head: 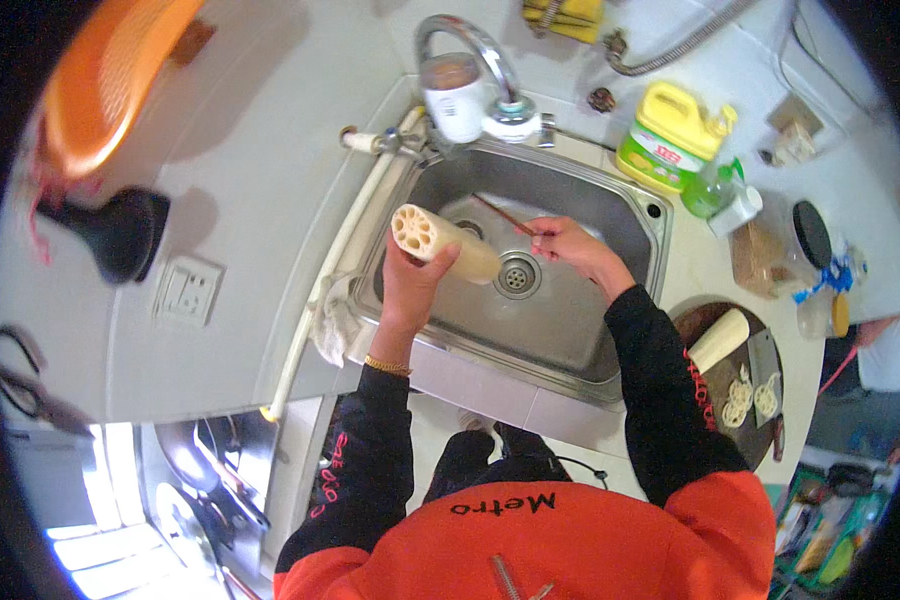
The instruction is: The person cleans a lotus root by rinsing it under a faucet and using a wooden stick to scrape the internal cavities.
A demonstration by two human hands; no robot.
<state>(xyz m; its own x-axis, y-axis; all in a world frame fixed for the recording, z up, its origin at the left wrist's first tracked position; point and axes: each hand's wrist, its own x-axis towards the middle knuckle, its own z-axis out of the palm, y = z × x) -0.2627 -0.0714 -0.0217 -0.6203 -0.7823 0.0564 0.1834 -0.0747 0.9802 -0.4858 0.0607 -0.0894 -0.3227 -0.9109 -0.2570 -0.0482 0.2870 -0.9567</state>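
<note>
My left hand (409,294) grips a peeled lotus root section (459,249) above the left part of a stainless steel sink (547,330). The root is tilted, its cut end with round holes facing up and to the left. In my right hand (574,249) is a thin brown stick, seemingly a chopstick (501,213), held near one end. Its far tip points up and left, apart from the root. Below both hands lies the sink drain strainer (517,276).
A faucet with a white filter (454,109) hangs over the sink's back edge. Right of it stand a yellow detergent jug (667,139) and a green bottle (711,191). The round chopping board (709,319) holds another root piece (721,339), lotus slices (738,401) and a knife (762,356).
</note>
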